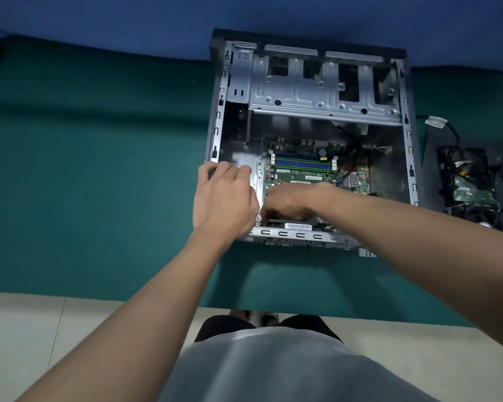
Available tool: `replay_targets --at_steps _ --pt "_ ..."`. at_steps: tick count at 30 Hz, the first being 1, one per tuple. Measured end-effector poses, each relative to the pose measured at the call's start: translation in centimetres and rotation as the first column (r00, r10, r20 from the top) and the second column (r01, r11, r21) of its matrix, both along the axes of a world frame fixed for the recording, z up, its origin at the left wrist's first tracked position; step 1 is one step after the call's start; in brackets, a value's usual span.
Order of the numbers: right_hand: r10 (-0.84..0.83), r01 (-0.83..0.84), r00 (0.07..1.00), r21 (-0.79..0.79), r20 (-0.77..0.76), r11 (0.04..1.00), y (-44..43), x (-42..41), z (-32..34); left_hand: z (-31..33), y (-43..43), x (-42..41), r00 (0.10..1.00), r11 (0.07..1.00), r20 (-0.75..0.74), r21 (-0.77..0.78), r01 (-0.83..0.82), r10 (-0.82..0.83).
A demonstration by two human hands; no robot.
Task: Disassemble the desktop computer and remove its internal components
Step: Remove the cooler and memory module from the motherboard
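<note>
Opened desktop case (409, 158) on the green counter (99, 169), motherboard (302, 177) in place. Left hand (224, 198) grips the case's left wall; right hand (288, 201) reaches down at an expansion card (298, 226), its grasp hidden. Risk: a skewed pull may crack the slot

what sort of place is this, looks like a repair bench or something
Probably an informal repair or teardown bench: an opened computer case lies on a green-covered table, pulled-out parts sit to its right, and plain floor tiles show below.
</note>
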State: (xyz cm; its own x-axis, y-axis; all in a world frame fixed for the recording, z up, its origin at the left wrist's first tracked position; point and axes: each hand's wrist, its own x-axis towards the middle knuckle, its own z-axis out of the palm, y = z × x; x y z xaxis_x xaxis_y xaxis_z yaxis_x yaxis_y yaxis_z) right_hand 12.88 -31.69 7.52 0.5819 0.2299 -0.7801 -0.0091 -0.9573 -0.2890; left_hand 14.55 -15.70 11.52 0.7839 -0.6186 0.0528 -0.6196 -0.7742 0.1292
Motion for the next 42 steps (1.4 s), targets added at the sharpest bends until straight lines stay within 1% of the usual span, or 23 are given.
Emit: replay_targets --at_steps 4,6,7,8,10,12,13,15,16,18,19,21,24,25,27,29,31,32,33,35,38,40,42 --pt "-0.123 0.120 0.991 0.067 0.046 0.990 -1.7 -1.4 0.3 -0.1 0.0 0.0 1.000 1.000 -0.005 -0.016 0.004 -0.004" --pt "-0.271 0.260 0.955 0.096 0.124 0.961 -2.4 -2.3 0.4 0.0 0.0 0.0 1.000 1.000 0.001 -0.007 0.007 -0.007" --pt "-0.391 0.373 0.907 0.130 0.156 0.919 -2.7 -2.7 0.5 0.1 0.0 0.0 1.000 1.000 0.000 0.004 0.014 -0.014" --pt "-0.541 0.513 0.826 0.186 0.160 0.838 -2.9 -3.2 0.7 0.2 0.1 0.0 1.000 1.000 -0.010 0.016 0.022 -0.022" --pt "-0.822 0.758 0.566 0.355 0.060 0.547 -3.1 -4.3 1.3 0.4 0.0 0.0 0.999 0.999 -0.034 0.021 0.036 -0.035" --pt "-0.940 0.849 0.328 0.468 -0.100 0.247 -3.3 -5.4 2.2 0.9 -0.7 0.3 0.995 0.997 -0.082 -0.042 0.057 -0.060" --pt "-0.955 0.856 0.249 0.498 -0.163 0.138 -3.4 -5.9 2.5 1.2 -1.3 0.5 0.989 0.991 -0.124 -0.119 0.061 -0.076" --pt "-0.947 0.827 0.160 0.562 -0.278 -0.025 -3.5 -6.6 2.9 2.0 -2.7 0.8 0.938 0.949 -0.332 -0.315 -0.006 -0.104" --pt "-0.928 0.802 0.140 0.589 -0.346 -0.098 -3.5 -6.8 3.0 2.3 -3.5 1.0 0.875 0.923 -0.470 -0.377 -0.079 -0.117" --pt "-0.874 0.750 0.154 0.630 -0.460 -0.200 -3.8 -7.2 3.1 2.4 -4.9 1.0 0.739 0.886 -0.658 -0.419 -0.200 -0.145" --pt "-0.853 0.725 0.178 0.651 -0.490 -0.223 -4.0 -7.2 3.1 2.2 -5.4 0.9 0.720 0.880 -0.678 -0.422 -0.218 -0.147" --pt "-0.835 0.697 0.217 0.679 -0.505 -0.230 -4.2 -7.3 3.1 1.9 -6.1 0.6 0.700 0.848 -0.704 -0.440 -0.297 -0.120" --pt "-0.850 0.717 0.228 0.673 -0.474 -0.183 -4.5 -7.4 3.1 1.5 -6.6 0.1 0.588 0.769 -0.801 -0.445 -0.458 -0.114" --pt "-0.854 0.728 0.238 0.667 -0.463 -0.159 -4.7 -7.5 3.1 1.4 -6.7 0.0 0.557 0.762 -0.823 -0.433 -0.482 -0.115" --pt "-0.845 0.739 0.265 0.660 -0.465 -0.132 -5.1 -7.7 3.0 1.3 -6.9 0.1 0.555 0.782 -0.822 -0.429 -0.451 -0.131" --pt "-0.822 0.755 0.296 0.646 -0.487 -0.111 -5.6 -7.7 2.9 1.6 -6.8 0.4 0.640 0.852 -0.749 -0.439 -0.286 -0.171" --pt "-0.796 0.770 0.325 0.632 -0.510 -0.091 -6.1 -7.7 2.7 2.0 -6.8 0.9 0.752 0.924 -0.607 -0.382 0.006 -0.256" --pt "-0.782 0.772 0.343 0.631 -0.520 -0.081 -6.3 -7.8 2.7 2.2 -6.7 1.1 0.795 0.937 -0.520 -0.307 0.168 -0.312" --pt "-0.769 0.770 0.365 0.635 -0.525 -0.068 -6.5 -7.8 2.7 2.2 -6.6 1.3 0.818 0.925 -0.434 -0.217 0.313 -0.379" --pt "-0.754 0.763 0.410 0.646 -0.514 -0.026 -6.7 -7.7 2.9 2.0 -6.3 1.5 0.818 0.869 -0.312 -0.057 0.492 -0.483" --pt "-0.762 0.752 0.452 0.657 -0.464 0.046 -6.5 -7.6 3.0 1.6 -5.8 1.4 0.802 0.818 -0.230 0.041 0.574 -0.551" --pt "-0.765 0.750 0.459 0.658 -0.451 0.062 -6.3 -7.6 3.1 1.5 -5.8 1.1 0.825 0.841 -0.210 0.022 0.540 -0.524" --pt "-0.772 0.738 0.474 0.669 -0.424 0.087 -6.2 -7.5 3.3 1.4 -6.2 0.9 0.871 0.898 -0.249 0.006 0.439 -0.424"
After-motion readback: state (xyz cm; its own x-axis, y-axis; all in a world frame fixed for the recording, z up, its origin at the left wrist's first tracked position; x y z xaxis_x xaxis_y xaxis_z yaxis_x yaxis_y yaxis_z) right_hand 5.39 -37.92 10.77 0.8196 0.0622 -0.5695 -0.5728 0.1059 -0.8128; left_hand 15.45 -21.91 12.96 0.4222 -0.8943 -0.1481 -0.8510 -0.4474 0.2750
